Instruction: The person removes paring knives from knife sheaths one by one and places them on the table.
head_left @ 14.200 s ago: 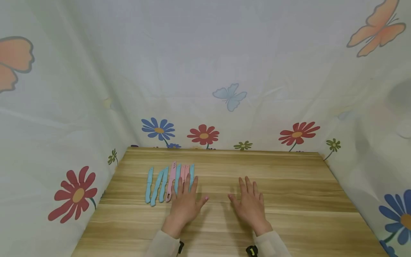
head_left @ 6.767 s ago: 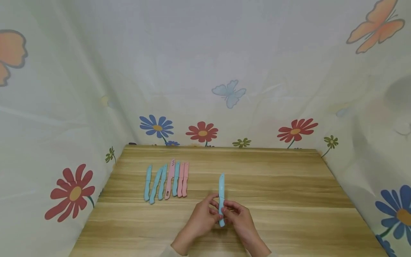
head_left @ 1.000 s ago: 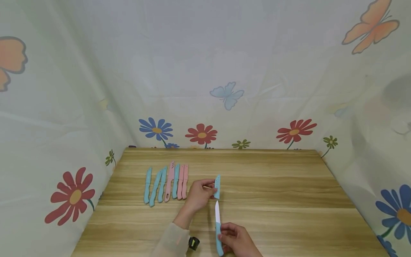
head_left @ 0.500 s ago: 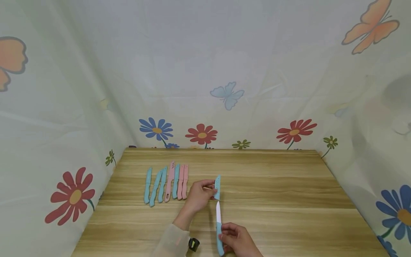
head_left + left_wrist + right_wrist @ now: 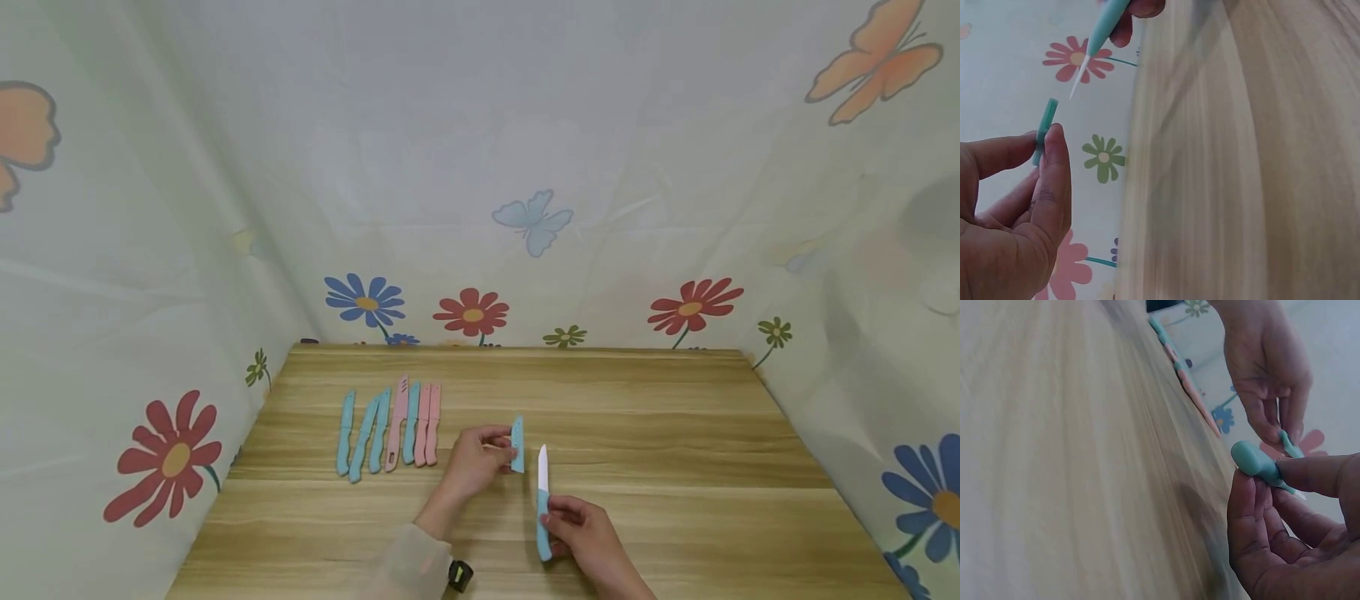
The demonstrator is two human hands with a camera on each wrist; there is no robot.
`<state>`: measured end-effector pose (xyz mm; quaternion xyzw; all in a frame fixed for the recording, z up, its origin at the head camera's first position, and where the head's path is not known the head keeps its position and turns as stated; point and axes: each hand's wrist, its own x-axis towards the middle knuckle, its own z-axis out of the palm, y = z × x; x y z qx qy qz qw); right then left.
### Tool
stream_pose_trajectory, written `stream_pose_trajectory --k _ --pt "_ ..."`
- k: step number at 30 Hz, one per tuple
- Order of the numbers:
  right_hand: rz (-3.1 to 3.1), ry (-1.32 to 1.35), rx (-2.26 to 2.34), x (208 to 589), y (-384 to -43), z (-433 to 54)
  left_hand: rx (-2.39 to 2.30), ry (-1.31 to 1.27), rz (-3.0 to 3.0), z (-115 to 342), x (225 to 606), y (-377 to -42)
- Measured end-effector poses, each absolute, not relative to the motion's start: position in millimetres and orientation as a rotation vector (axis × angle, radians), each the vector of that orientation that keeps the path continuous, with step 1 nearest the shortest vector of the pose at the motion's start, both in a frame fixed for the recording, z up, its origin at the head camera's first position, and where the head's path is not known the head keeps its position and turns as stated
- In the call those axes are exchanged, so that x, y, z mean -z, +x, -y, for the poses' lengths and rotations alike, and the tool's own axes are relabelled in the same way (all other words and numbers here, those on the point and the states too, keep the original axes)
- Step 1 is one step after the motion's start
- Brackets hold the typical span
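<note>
Above the middle of the table, my left hand (image 5: pixel 476 460) pinches a light blue knife sheath (image 5: pixel 517 446) between thumb and fingers, its tip pointing away from me. To its right, my right hand (image 5: pixel 588 533) holds a small paring knife (image 5: pixel 543 508) by its blue handle. The white blade is bare and points up and away, beside the sheath and apart from it. In the left wrist view the sheath (image 5: pixel 1046 128) stands on edge between the fingertips, with the blade tip just above it. The right wrist view shows the rounded handle end (image 5: pixel 1249 457) between thumb and fingers.
On the left of the wooden table (image 5: pixel 675 433) lies a row of several sheathed knives, blue ones (image 5: pixel 345 433) and pink ones (image 5: pixel 432 425), with a larger pink knife (image 5: pixel 397 421) among them. A flower-printed cloth (image 5: pixel 600 167) surrounds the table's back and sides.
From the row, the rightmost blue knife was taken up and its sheath pulled off. In the last half second the knife has moved right and away from me, from below the sheath to beside it.
</note>
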<state>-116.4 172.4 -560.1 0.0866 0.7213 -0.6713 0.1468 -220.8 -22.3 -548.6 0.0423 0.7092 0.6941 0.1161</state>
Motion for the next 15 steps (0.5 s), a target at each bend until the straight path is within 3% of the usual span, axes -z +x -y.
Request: stream_pose_trajectory --k 8,15 --pt "-2.179 0.452 1.937 558.6 -134.4 -184.4 -1.985 0.112 -2.071 11.0 560.3 -224.9" --pt "-2.251 0.464 1.937 557.1 -145.8 -189.8 -1.954 0.113 -2.077 -0.1 568.4 -227.7"
